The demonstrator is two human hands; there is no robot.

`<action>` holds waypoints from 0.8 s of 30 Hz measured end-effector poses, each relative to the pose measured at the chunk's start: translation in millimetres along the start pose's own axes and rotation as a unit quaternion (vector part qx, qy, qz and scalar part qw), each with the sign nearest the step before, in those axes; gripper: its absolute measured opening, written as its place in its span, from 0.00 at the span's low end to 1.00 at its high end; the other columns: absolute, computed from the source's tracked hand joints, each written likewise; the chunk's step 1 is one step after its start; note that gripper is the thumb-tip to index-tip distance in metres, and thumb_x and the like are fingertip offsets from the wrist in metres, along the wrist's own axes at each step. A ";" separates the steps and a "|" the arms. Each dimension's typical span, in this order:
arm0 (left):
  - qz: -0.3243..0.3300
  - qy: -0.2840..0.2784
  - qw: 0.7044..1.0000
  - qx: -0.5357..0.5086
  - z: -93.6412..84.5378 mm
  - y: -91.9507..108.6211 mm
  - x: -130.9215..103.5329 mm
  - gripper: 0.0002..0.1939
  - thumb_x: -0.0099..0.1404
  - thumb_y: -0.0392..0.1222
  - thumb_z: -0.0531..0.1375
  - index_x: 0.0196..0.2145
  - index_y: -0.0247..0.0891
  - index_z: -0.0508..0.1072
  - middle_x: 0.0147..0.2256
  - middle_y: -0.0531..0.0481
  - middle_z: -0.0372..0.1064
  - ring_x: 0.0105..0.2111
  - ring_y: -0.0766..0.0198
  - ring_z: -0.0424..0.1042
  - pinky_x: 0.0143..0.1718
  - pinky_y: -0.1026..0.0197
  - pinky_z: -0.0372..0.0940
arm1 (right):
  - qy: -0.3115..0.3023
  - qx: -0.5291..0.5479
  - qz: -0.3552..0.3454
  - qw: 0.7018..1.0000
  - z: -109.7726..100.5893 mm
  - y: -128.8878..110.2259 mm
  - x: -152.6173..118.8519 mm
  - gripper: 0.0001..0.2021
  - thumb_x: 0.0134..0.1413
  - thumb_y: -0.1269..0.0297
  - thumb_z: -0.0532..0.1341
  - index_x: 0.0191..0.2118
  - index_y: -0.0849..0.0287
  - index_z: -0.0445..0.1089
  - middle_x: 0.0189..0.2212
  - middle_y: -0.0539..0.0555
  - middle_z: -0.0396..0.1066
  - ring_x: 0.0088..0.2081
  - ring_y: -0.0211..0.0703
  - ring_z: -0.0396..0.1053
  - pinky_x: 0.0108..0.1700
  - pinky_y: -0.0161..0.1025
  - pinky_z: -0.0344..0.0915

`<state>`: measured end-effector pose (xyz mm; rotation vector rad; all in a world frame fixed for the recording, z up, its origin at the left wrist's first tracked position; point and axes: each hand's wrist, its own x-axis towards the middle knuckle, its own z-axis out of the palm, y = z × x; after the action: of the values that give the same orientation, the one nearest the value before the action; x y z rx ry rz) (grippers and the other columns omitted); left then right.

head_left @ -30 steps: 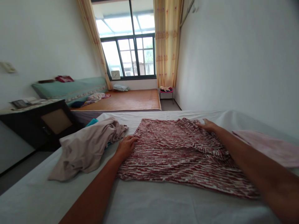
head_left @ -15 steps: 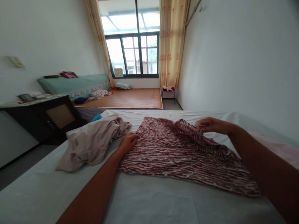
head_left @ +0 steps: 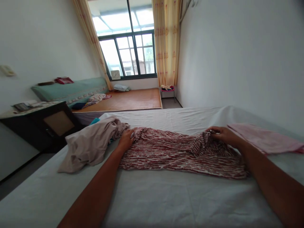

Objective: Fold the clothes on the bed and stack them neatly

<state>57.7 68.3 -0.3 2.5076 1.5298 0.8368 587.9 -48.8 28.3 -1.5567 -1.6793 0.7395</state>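
A red-and-white streaked garment (head_left: 163, 152) lies across the white sheet in front of me, its far side doubled over toward me. My left hand (head_left: 127, 138) is closed on its far left corner, where the cloth bunches under the fingers. At the far right, my right hand (head_left: 223, 134) grips a gathered, crumpled part of the same garment. The fingertips of both hands are partly hidden by cloth. Close by my left hand sits a rumpled beige garment (head_left: 87, 145), with a bit of turquoise cloth (head_left: 95, 121) showing behind it.
A folded pink cloth (head_left: 266, 137) lies on the white-sheeted bed (head_left: 152, 199) at right, beside the wall. Beyond stands another bed with a brown mat (head_left: 135, 98). A dark cabinet (head_left: 54, 123) is at left, and a small pink stool (head_left: 168, 90) stands below the curtain.
The garment's far edge has been drawn toward me and folded over, making it narrower. My left hand has taken hold of its corner; my right hand has lowered slightly. The view has shifted right.
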 end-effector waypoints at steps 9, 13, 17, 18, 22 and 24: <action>-0.118 -0.038 0.971 -0.206 -2.4 8.4 34.5 0.13 0.61 0.46 0.58 0.41 0.39 0.76 0.27 0.49 0.74 0.30 0.60 0.74 0.34 0.60 0.67 | 0.044 0.062 0.014 0.997 -25.6 -39.1 46.3 0.10 0.51 0.60 0.62 0.37 0.58 0.66 0.17 0.43 0.63 0.14 0.30 0.58 0.15 0.28 0.52; -0.252 0.034 0.844 -0.473 -10.7 21.1 75.4 0.14 0.61 0.48 0.61 0.42 0.39 0.69 0.28 0.49 0.74 0.26 0.63 0.76 0.24 0.67 0.66 | 0.119 0.174 0.105 0.972 -32.5 -52.5 93.1 0.09 0.51 0.67 0.63 0.37 0.57 0.62 0.23 0.49 0.70 0.18 0.34 0.68 0.18 0.29 0.64; -0.291 0.099 0.745 -0.592 -10.4 31.9 118.2 0.06 0.65 0.38 0.58 0.40 0.37 0.66 0.31 0.48 0.74 0.29 0.64 0.77 0.26 0.68 0.70 | 0.154 0.278 0.124 0.940 -32.3 -53.6 132.6 0.10 0.52 0.67 0.65 0.37 0.58 0.62 0.26 0.51 0.72 0.20 0.35 0.70 0.21 0.35 0.72; -0.294 0.108 0.734 -0.603 -8.9 32.6 126.1 0.05 0.66 0.35 0.57 0.40 0.36 0.65 0.31 0.48 0.74 0.29 0.65 0.77 0.27 0.68 0.70 | 0.162 0.290 0.118 0.936 -32.2 -52.5 137.9 0.10 0.52 0.66 0.65 0.37 0.58 0.62 0.27 0.51 0.72 0.21 0.36 0.70 0.21 0.35 0.72; -0.296 0.111 0.702 -0.638 -4.7 28.9 136.5 0.05 0.66 0.29 0.55 0.38 0.36 0.66 0.32 0.48 0.74 0.32 0.67 0.77 0.28 0.69 0.71 | 0.177 0.309 0.106 0.928 -36.2 -43.5 135.7 0.05 0.58 0.66 0.60 0.34 0.57 0.61 0.28 0.50 0.71 0.24 0.36 0.72 0.25 0.36 0.74; -0.302 0.100 0.692 -0.648 -7.8 25.8 129.2 0.04 0.66 0.29 0.54 0.37 0.35 0.66 0.33 0.47 0.75 0.33 0.66 0.78 0.30 0.68 0.71 | 0.192 0.333 0.107 0.917 -42.6 -36.9 124.3 0.04 0.60 0.69 0.56 0.33 0.57 0.61 0.27 0.50 0.71 0.25 0.36 0.73 0.27 0.35 0.74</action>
<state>119.6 163.1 67.5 0.8394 0.9787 1.3527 599.6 68.1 97.8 -1.2811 -0.8451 0.9230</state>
